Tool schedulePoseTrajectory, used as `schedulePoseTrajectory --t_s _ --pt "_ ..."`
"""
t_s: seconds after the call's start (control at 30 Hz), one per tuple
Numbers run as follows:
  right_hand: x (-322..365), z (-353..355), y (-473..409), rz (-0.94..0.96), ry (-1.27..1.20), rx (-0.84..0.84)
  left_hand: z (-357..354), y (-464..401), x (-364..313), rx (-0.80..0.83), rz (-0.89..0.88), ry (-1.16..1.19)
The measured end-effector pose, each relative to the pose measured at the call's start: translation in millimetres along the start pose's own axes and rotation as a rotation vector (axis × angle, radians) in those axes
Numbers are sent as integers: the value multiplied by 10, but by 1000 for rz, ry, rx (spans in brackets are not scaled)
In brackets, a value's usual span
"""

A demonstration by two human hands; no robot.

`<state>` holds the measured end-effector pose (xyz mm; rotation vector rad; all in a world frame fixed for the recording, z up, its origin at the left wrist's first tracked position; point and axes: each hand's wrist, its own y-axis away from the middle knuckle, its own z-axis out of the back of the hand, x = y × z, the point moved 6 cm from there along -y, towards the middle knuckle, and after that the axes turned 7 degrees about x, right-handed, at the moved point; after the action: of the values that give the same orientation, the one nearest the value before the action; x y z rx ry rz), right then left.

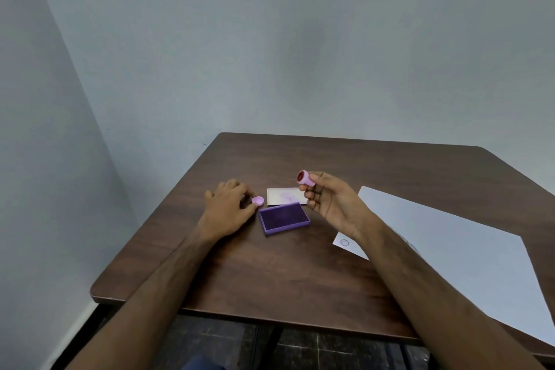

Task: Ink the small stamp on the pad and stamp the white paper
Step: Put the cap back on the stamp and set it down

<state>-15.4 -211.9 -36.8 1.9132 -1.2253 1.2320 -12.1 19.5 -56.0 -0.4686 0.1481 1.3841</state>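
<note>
My right hand (329, 204) holds a small pink stamp (305, 178) above the table, its dark red face turned up and to the left. Below and left of it lies the open purple ink pad (283, 217). My left hand (228, 207) rests on the table with thumb and fingertip on the stamp's small pink cap (258, 201), just left of the pad. The white paper (456, 255) lies at the right under my right forearm. One purple stamp mark (344, 242) shows near its left corner.
The pad's white lid (285, 196), stained faint purple, lies just behind the pad. The brown table (270, 273) has a rounded front left corner and stands against grey walls. Dark tiled floor shows below the front edge.
</note>
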Motion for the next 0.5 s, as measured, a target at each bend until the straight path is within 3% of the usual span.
schedulePoseTrajectory --t_s 0.13,0.33,0.5 --pt "-16 16 1 6 6 -3 75 43 -36 -85 -43 55" --pt "-16 -22 18 27 -13 51 234 178 -334 -208 -118 458" --pt "1 -120 43 112 147 115 233 247 -640 -231 -236 481"
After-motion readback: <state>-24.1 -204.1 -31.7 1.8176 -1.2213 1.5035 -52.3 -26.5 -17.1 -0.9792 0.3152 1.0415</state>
